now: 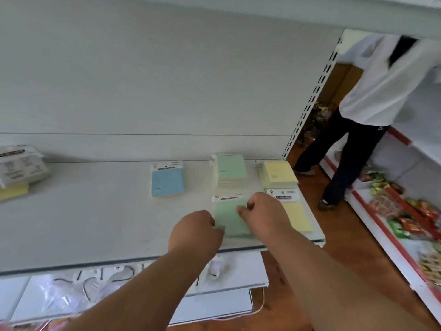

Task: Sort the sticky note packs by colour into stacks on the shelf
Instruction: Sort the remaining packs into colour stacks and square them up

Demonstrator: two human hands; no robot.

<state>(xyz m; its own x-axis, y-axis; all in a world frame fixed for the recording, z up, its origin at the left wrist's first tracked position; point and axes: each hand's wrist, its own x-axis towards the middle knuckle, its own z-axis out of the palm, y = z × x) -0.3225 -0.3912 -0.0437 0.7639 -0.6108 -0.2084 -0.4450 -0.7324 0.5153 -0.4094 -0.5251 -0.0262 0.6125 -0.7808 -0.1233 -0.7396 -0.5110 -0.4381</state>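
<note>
On the white shelf a green sticky note pack lies near the front edge. My left hand grips its lower left corner with curled fingers. My right hand pinches its right edge. Behind it stands a stack of green packs. A stack of yellow packs stands to the right, with one more yellow pack lying in front of it. A blue pack lies alone further left.
At the far left lie white-wrapped packs on a yellow pack. A person in a white top stands in the aisle at the right beside a red-edged shelf of snacks. A lower shelf holds clear bags.
</note>
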